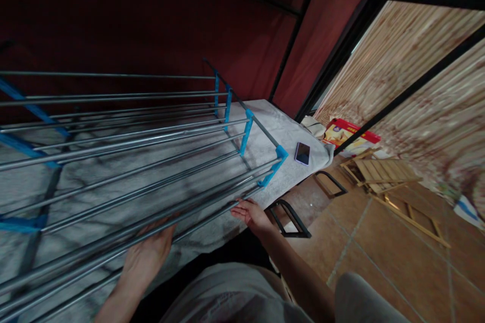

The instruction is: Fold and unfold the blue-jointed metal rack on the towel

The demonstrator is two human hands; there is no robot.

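Observation:
A drying rack (182,133) of long grey metal rods with blue plastic joints lies across the covered table in front of me. My left hand (147,255) reaches in among the front rods. Those rods partly cover its fingers, so their grip cannot be made out. Farther right, my right hand (250,215) has its thumb and curled fingers at the lowest front rod (212,219). It is close to the blue corner joint (273,165) at the rack's near right end.
A phone (302,153) lies on the grey tablecloth (271,116), right of the rack. Black metal frames (290,219) stick out by the table edge. On the tiled floor (352,267) are a folded wooden chair (386,174) and a red-yellow box (350,133). Dark posts stand before a patterned curtain (409,65).

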